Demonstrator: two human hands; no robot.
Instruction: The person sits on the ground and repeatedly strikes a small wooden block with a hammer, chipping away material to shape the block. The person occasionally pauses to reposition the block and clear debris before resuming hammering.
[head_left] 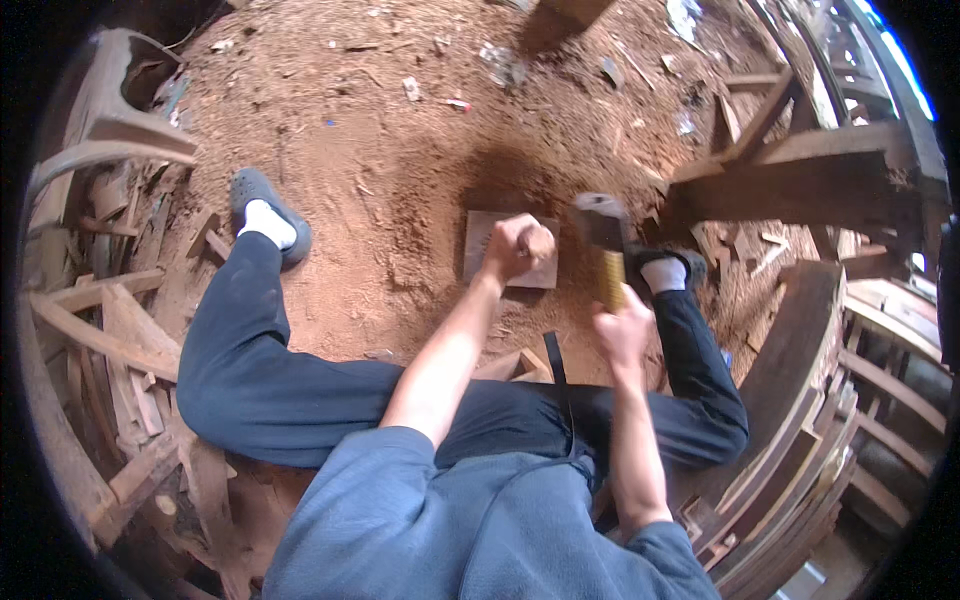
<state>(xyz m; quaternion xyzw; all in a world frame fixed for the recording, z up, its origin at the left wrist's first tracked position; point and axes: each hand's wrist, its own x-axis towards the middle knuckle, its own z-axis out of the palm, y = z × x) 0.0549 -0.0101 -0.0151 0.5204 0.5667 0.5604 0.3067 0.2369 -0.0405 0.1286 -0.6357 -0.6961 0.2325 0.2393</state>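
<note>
My left hand [508, 252] is closed around a short wooden piece, its tan rounded end [541, 243] pointing up toward me. Whether this is a tool's handle or a plain stick, I cannot tell; the lower part is hidden. Beneath that hand, a square, flat-topped wooden block [478, 232] rests on the ground between my feet. My right hand [624, 333] grips the yellow handle of a hammer [613, 281]. Its dark, heavy head is raised to the right of the block, apart from the wooden piece and slightly blurred.
Reddish sawdust and wood chips cover the ground [350, 200]. Curved wooden parts [130, 150] are piled on the left. Stacked boards [780, 400] and a thick beam [790, 185] stand on the right. My legs [290, 400] spread around the block; a wooden piece [520, 366] lies between them.
</note>
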